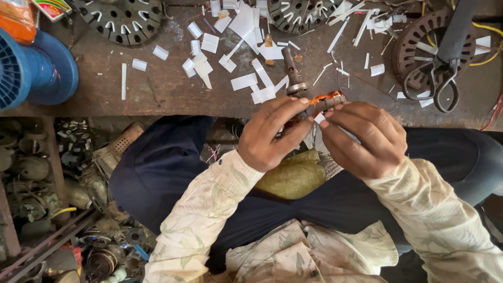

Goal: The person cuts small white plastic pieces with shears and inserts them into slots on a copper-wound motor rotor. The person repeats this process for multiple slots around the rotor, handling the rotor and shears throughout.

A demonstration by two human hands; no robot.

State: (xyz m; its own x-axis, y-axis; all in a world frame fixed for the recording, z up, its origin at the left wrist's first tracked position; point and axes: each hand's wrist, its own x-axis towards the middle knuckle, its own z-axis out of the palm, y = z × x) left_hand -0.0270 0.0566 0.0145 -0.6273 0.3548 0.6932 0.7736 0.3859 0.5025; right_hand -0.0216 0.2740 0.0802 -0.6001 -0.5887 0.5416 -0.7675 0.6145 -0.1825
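Right now we hold a small wound part with orange-copper winding (326, 98) between both hands at the near edge of the wooden bench (157, 89), its long axis running left to right. Our left hand (272, 136) pinches its left end with thumb and forefinger closed on it. Our right hand (364, 139) closes on the right end and on a white paper strip (319, 118) at its near side; both hands touch it, neither nearer.

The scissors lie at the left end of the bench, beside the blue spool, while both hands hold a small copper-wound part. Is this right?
Not quite. The head view shows the scissors at the right end of the bench, far from the blue spool. Both the left hand and right hand do hold the copper-wound part.
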